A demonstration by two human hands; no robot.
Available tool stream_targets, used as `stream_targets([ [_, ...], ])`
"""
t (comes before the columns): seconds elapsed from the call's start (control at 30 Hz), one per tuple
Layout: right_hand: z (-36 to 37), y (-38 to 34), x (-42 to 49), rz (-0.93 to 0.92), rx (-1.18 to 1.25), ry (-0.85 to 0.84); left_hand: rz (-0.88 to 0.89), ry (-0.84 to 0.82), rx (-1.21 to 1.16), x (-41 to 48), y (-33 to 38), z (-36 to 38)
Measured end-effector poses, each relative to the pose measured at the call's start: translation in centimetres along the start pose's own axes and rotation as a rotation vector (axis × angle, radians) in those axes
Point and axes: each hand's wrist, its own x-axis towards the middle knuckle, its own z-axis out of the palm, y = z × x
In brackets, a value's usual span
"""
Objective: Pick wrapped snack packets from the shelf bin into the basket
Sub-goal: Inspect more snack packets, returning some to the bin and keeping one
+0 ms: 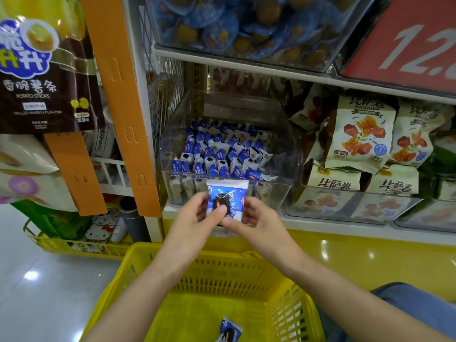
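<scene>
A clear plastic shelf bin [291,169] holds several blue-and-white wrapped snack packets [222,154]. Just in front of the bin, a single blue-and-white packet [232,193] is held upright between both hands. My left hand [192,218] grips its left edge, thumb pressed on the front. My right hand [256,218] pinches its right edge and lower corner. Below the hands stands a yellow plastic basket [237,272]. One packet [228,329] of the same kind lies on the basket floor.
To the right, a clear bin [345,206] of beige snack bags [360,137]. Above, a bin of blue-wrapped round snacks [237,28] and a red price sign [407,40]. Orange hanging strips [118,95] with potato-stick bags [42,77] at left. Another yellow basket [74,245] on the floor.
</scene>
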Motion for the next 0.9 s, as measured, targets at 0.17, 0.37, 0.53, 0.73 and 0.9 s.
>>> stream_targets([
  [0.17,-0.3,-0.4,-0.1,-0.07,0.033,-0.041,0.1,0.025,0.018,0.2,0.6,-0.2],
  [0.37,-0.9,-1.1,-0.5,-0.152,-0.026,0.052,0.094,0.059,0.014,0.8,0.6,-0.3],
  [0.53,-1.1,-1.4,-0.7,-0.193,-0.046,0.106,0.211,0.085,0.217,1.5,1.0,-0.2],
  [0.73,-4.9,-4.6,3.0,-0.259,-0.297,0.384,0.424,0.152,0.766,3.5,1.9,-2.4],
  [0.9,-6.1,-6.4,9.7,-0.086,-0.79,0.414,0.391,0.122,1.054,5.1,0.6,-3.1],
])
